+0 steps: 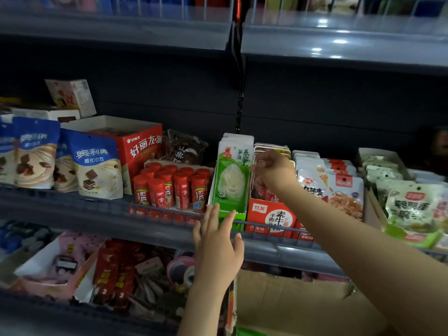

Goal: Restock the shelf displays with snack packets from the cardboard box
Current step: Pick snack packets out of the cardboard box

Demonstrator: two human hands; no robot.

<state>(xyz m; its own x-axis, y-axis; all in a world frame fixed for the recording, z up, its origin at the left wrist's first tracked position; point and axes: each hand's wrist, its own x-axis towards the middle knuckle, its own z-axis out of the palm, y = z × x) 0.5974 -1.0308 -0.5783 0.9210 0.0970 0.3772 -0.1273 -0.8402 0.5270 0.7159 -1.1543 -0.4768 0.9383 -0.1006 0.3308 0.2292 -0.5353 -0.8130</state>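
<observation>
Dim grey store shelving [169,234] fills the view, with 2 stocked tiers in sight and a wire rail along the front of the middle one. At the bottom right, an open brown cardboard box [295,304] sits just below the shelf edge, its torn flap raised; what it holds cannot be made out. On the middle tier, blue-and-white wafer pouches [97,166] stand at the left beside a red pie carton [143,146], with a tray of red candy tubes [169,187] in front of it. At centre, a green display carton [230,214] holds upright white-and-green snack packets [234,170], and just beside it a red display carton [274,214] holds another row of packets [271,147]. Further right lie red-and-white pouches [344,190] and green speckled pouches [412,207]. The person's right hand [274,170] reaches over the red display carton, fingers curled and pinching the top edge of a packet in that row. The left hand [218,248] is raised in front of the green display carton, fingers straight and spread wide, holding nothing; whether the fingertips touch the carton cannot be told.
</observation>
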